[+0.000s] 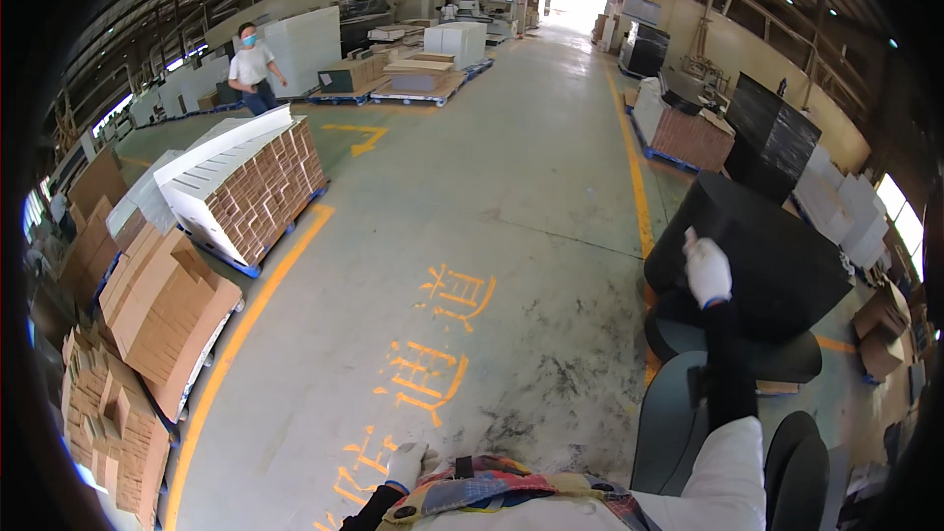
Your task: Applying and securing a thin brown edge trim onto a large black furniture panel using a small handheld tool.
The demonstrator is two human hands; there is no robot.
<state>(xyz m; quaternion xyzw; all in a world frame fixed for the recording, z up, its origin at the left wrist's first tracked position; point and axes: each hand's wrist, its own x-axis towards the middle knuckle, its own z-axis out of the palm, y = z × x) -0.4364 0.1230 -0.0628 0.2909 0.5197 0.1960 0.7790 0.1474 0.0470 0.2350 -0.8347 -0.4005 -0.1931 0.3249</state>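
A white glove covers my right hand (708, 271), which reaches out in front of a tall stack of black rounded boards (762, 236). One finger sticks out toward the stack, and nothing shows in the hand; whether it touches the boards I cannot tell. Low and close to my body, my left hand (405, 464) hangs in a white glove with its fingers loosely extended, apparently holding nothing. Dark rounded panels (672, 423) stand beside my right arm, below the black stack.
Cardboard sheets (162, 300) and a pallet of brown slatted pieces with white panels (265, 172) line the left. A person in a white shirt (254, 69) is at the far left. Wrapped stacks (772, 133) stand right. A painted floor aisle (511, 167) runs to a bright doorway (578, 0).
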